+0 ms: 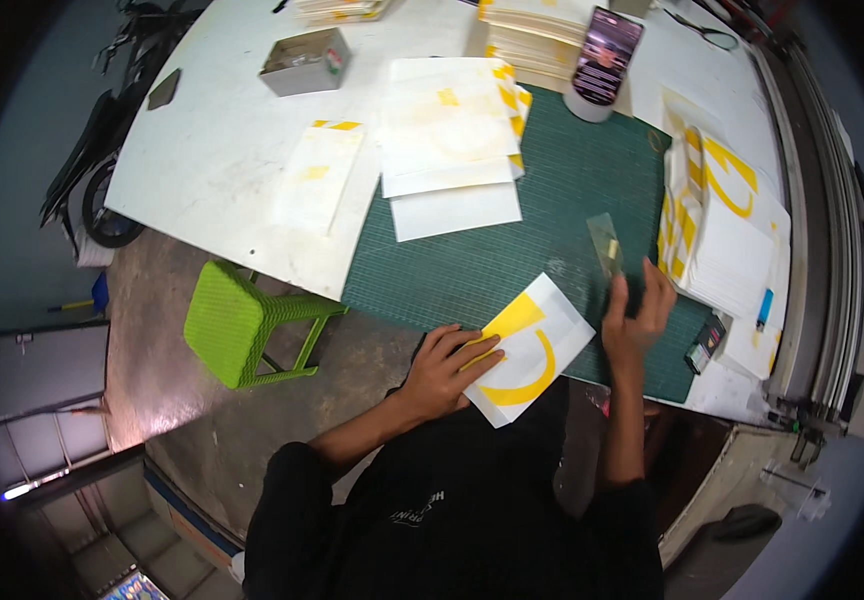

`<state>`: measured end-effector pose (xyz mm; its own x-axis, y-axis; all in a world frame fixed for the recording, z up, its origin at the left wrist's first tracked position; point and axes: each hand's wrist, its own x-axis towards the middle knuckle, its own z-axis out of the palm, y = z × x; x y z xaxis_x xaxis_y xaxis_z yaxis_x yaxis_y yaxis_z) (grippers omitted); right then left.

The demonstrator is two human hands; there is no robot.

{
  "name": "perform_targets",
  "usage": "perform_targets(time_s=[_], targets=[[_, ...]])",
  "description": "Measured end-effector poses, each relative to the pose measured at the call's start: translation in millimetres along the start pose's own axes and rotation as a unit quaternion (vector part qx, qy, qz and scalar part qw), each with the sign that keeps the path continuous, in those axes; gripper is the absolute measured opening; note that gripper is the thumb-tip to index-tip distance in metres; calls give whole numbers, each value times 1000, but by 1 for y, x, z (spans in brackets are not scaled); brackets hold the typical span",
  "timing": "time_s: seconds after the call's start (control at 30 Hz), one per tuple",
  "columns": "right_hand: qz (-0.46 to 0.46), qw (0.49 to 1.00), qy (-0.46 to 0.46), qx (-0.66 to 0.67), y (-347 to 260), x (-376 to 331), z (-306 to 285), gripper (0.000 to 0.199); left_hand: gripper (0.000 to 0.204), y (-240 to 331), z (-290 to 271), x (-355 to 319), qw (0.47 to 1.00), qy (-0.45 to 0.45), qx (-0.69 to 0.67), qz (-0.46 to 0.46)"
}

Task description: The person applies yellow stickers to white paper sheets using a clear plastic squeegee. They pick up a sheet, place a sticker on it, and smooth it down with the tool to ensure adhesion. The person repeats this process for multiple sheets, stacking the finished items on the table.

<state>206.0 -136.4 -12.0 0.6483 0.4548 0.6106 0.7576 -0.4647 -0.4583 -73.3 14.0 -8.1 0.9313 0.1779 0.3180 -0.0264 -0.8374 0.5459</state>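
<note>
My left hand (pixel 444 370) lies flat on a white sheet with a yellow curved sticker shape (pixel 529 350), fingers spread and pressing its left edge down so it stays put. That sheet sits at the near edge of the dark green cutting mat (pixel 542 215), partly overhanging it toward me. My right hand (pixel 635 315) is lifted just right of the sheet, fingers pinched around a small translucent plastic scraper (pixel 605 243) that points up and away from me over the mat; the blade is off the sheet, not touching it.

Judging from how things lie, this one sheet is in hand and not yet rubbed down: the scraper hangs above the mat, away from the yellow shape. On the far side of the mat lies a loose pile of white sheets with faint yellow marks (pixel 449 130), with one more pale sheet (pixel 319 172) lying alone to the left of the mat on the white table (pixel 212 120). At the mat's right edge stands a thick stack of white sheets with bold yellow shapes (pixel 717 225). I cannot tell which pile is finished work and which is waiting, so a fair number of sheets may yet be left.

Left of the mat and below the table edge stands a green plastic stool (pixel 237 325).
</note>
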Motion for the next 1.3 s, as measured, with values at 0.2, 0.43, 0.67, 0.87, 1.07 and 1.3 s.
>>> perform_targets(time_s=[0.2,0.43,0.67,0.87,1.07,1.3], targets=[[26,949,-154,273,-36,-6,-11,66,39,-22,-65,7,894,168,-321,-263],[68,812,-289,502,-129,12,25,75,68,-31,-121,23,823,215,-470,-236],[169,729,-348,564,-148,0,58,20,57,-51,-94,-3,785,269,-502,-243],[205,807,-260,490,-172,9,79,32,34,-66,-77,-13,774,327,-406,-360],[-14,925,-221,308,-162,33,93,37,37,-149,-146,5,817,343,-259,-383],[-186,960,-183,98,-149,78,133,49,62,-203,-170,9,838,302,201,-408]])
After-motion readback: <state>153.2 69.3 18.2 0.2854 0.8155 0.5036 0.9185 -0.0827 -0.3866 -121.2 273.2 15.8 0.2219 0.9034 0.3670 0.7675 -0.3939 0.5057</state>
